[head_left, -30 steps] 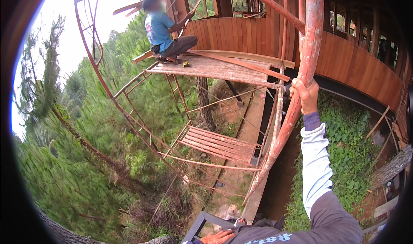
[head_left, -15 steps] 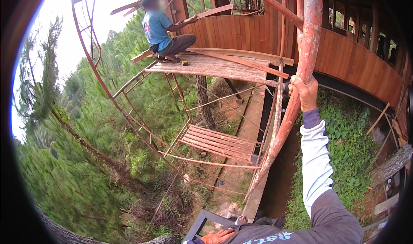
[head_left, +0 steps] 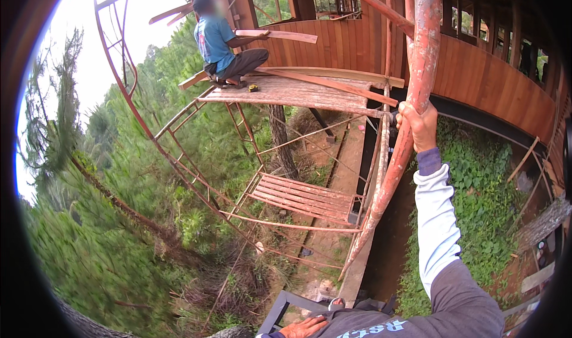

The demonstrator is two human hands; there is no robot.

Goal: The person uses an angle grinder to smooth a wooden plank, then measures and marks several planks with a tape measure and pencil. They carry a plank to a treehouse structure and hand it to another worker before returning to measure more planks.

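Note:
My right hand [head_left: 420,126] is wrapped round a thick, rust-red scaffold pole [head_left: 425,52] with worn paint, the arm stretched up and forward. At the lower edge, my left hand [head_left: 305,327] lies flat against the front of my dark shirt, its fingers stretched out and holding nothing I can see. Close beside it is a dark grey metal frame [head_left: 285,299]. Ahead, a person in a blue shirt [head_left: 215,43] squats on the scaffold platform [head_left: 286,91] and holds a short wooden board [head_left: 292,36].
Long planks [head_left: 339,86] and a yellow-black tape measure [head_left: 254,88] lie on the platform. Lower down hangs a slatted scaffold deck [head_left: 304,198]. A curved wooden wall [head_left: 482,70] runs along the right. Far below are a dirt path [head_left: 339,153] and green plants [head_left: 471,201].
The person ahead has lowered the board's raised far end and turned its broad face into view. My right hand keeps its hold on the pole; the view has shifted slightly.

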